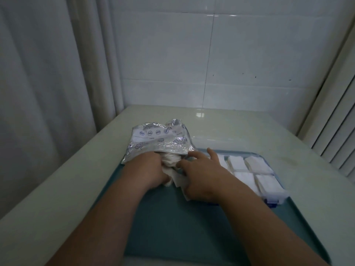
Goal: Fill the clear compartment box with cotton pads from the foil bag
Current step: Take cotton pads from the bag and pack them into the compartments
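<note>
— Foil, crumpled and silver with blue drawings: that is the bag (159, 139) we see first. It lies on the pale surface (249, 131) towards the far left. Its open mouth faces us and overlaps the far edge of a teal tray (172, 223).

— And our hands?

— Our left hand (147, 170) is at the bag's mouth, fingers curled. Its grip is closed round a bunch of white cotton pads (171, 164) that sticks out of the opening.

— The right one?

— Our right hand (199, 177) lies palm down just right of the left, touching the same bunch. Its grip is wide: the forefinger and the finger next to it stretch out towards the far side. A loose pad shows under the palm. Whether the thumb pinches anything we cannot tell.

— Where is the box?

— The clear box (276, 194) sits on the right part of the tray, just beside our right hand, which hides its left end. We count four compartments in view, each packed with white pads. Blue catches (272, 203) show at its near right corner.

— Anything behind?

— White wall tiles (249, 54) beyond the surface, and a pale curtain (48, 73) on the left.
</note>
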